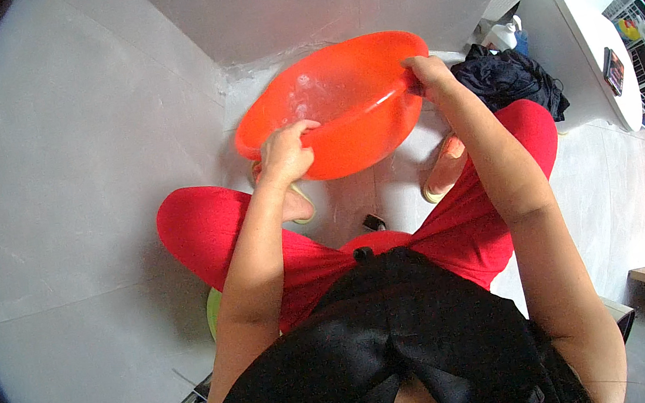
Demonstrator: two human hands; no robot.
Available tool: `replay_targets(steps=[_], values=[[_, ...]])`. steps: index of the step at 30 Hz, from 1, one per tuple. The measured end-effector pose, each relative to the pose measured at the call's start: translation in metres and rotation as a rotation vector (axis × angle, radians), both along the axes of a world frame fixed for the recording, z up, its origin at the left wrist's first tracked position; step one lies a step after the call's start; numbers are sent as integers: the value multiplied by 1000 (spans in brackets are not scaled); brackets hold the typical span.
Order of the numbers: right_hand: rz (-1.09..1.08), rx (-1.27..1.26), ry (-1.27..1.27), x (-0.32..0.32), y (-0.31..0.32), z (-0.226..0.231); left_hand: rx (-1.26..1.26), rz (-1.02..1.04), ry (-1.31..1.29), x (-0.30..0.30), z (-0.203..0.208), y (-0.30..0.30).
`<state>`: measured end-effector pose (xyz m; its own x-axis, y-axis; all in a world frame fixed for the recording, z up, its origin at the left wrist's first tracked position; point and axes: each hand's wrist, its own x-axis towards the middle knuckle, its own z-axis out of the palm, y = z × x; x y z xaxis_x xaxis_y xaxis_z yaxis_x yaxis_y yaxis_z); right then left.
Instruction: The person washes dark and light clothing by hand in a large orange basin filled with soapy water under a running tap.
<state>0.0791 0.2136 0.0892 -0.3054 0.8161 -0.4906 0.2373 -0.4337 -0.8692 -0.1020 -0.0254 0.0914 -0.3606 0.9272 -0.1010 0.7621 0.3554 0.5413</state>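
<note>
Over grey floor tiles (90,193), both hands, left hand (284,153) and right hand (428,71), grip orange basin (342,108).

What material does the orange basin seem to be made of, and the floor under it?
The orange basin looks like moulded plastic: glossy, thin-walled, light glows through it, and it has a rolled rim gripped by the left hand and the right hand. The floor appears to be large grey tiles, matte to satin, with thin joint lines; ceramic or stone, I cannot tell.

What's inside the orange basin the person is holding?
The orange basin, gripped at its rim by the left hand and right hand, shows a wet sheen and droplets or foam on its inner wall. Its tilted near rim hides the lowest part.
</note>
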Motion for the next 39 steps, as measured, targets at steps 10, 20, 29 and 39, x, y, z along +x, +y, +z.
replay_targets(steps=[10,20,29,39], values=[[265,-214,-665,112,-1,-105,-411,-531,14,109,-117,-1],[970,712,-768,252,44,-278,-672,-733,-49,114,-155,14],[172,145,-759,86,11,-95,-612,-563,-222,85,-104,14],[12,259,-192,9,27,-27,35,-19,-64,21,-28,9]])
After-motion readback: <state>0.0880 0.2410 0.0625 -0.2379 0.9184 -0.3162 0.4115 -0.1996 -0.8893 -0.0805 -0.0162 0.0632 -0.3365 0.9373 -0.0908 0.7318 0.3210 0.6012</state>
